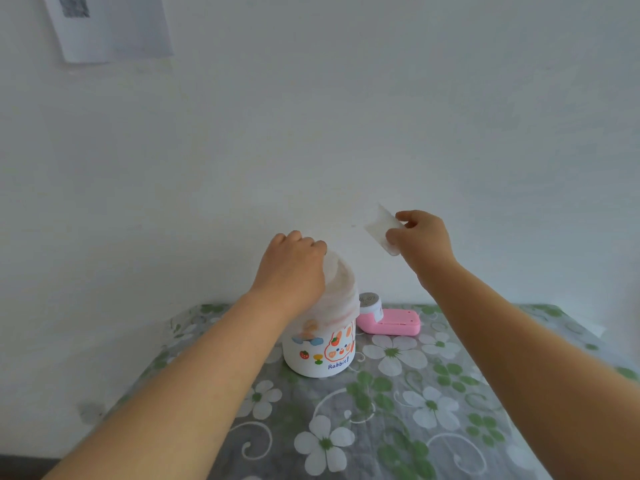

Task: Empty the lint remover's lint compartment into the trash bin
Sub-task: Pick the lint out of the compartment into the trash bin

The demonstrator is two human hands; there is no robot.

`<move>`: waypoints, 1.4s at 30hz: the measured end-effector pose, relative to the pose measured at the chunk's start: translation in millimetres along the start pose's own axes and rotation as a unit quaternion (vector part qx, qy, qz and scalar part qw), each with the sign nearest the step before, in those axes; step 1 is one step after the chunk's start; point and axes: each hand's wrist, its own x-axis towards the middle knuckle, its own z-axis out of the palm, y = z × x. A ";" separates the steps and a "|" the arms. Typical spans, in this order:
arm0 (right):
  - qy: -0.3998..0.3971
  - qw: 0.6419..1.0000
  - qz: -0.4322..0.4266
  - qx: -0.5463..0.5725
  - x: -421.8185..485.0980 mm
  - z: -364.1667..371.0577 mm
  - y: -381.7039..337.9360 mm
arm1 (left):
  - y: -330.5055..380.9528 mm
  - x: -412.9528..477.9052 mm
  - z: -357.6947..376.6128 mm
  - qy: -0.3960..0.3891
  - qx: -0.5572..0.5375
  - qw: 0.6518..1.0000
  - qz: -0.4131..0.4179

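Right hand (pixel 420 237) pinches a clear plastic lint compartment (pixel 382 229) between thumb and fingertips, held up in the air above and to the right of the trash bin (pixel 320 348). Compartment's long axis tilts, upper-left to lower-right; can't tell which way its open side faces, too see-through. Left hand (pixel 294 268) is curled over the bin's top, fingers closed on the liner bag (pixel 341 292) at the rim, looks like it's pulling the mouth open. Bin is small, white, rabbit print, standing on the floral tablecloth (pixel 415 410). Pink lint remover (pixel 389 320) lies on its side just behind and right of the bin, apart from both hands. Key relation: bin opening sits down-left of the compartment, so the right hand needs to come leftward and lower, then tip it. Right hand is the one to do it, left just holds the bag
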 end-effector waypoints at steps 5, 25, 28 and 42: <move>-0.039 0.999 0.030 0.004 -1.6 6.3 3.9 | -10.7 -3.0 10.0 -0.033 -0.025 0.998 -0.036; -0.189 0.966 0.171 0.048 -12.9 47.2 6.5 | -19.2 -10.0 11.7 -0.175 -0.123 0.919 -0.331; -0.188 0.966 0.169 0.050 -11.4 48.8 6.3 | -19.7 -9.9 13.9 -0.163 -0.140 0.917 -0.336; -0.190 0.966 0.151 0.087 -17.7 114.9 -17.1 | -94.2 -14.2 26.0 -0.102 -0.233 0.848 -0.466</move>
